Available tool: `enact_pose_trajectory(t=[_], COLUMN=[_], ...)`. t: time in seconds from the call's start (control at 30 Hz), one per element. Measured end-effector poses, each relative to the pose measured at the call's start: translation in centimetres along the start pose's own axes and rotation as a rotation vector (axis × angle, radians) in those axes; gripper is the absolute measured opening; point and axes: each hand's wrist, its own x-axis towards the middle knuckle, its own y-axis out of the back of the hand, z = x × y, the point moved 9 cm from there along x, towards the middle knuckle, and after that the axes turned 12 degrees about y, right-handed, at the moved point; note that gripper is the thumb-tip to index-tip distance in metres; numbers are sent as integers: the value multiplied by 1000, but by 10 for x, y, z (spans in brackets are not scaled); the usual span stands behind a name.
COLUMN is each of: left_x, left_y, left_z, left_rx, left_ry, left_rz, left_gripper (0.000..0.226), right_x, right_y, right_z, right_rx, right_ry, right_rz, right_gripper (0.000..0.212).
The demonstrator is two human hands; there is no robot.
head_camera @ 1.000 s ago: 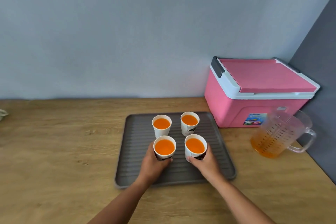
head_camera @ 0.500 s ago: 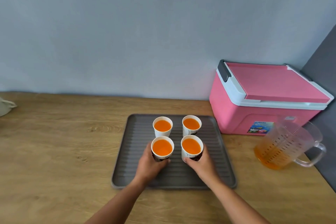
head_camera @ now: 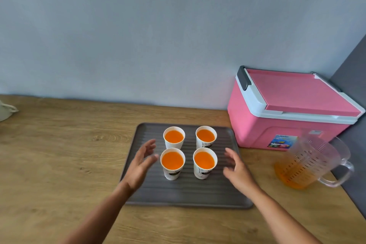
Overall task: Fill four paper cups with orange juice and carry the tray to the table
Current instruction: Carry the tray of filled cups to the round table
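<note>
Head view: four paper cups [head_camera: 173,163] brim orange on the grey tray [head_camera: 186,194], both hands spread.

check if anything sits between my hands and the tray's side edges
Nothing visible does. The left hand and right hand hover open above the tray, outside the four cups; the cooler and jug stand off to the right.

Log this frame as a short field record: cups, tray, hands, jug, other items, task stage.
cups: four paper cups, all holding orange juice, upright in a two-by-two block
tray: grey ribbed tray, flat on the wooden counter
left hand: left hand open, beside the near-left cup, holding nothing
right hand: right hand open, beside the near-right cup, holding nothing
jug: clear measuring jug, a little juice left, right of the tray
other: pink cooler, lid closed
stage: cups filled, tray not yet lifted
</note>
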Motion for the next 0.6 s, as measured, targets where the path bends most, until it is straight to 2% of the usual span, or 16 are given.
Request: enact_pose_trajectory(t=[0.07,0.13,0.37,0.5,0.6], left_x=[14,32,69,80,83], left_y=[11,9,-25,-33,-35], left_z=[12,19,32,33,33], left_rx=[-20,31,208,252,302], left_ry=[-4,23,133,153,140], left_rz=[72,79,-122,-141,-123], left_gripper=[47,40,81,87,86], right_x=[16,34,77,88,91], right_y=[19,27,5,-10,-16], right_z=[-10,-20,-41,-37,-41], right_rx=[28,59,104,53,66], right_ry=[16,24,-19,-42,-31], right_rz=[64,77,-120,-192,-216], right_gripper=[60,61,88,102,98])
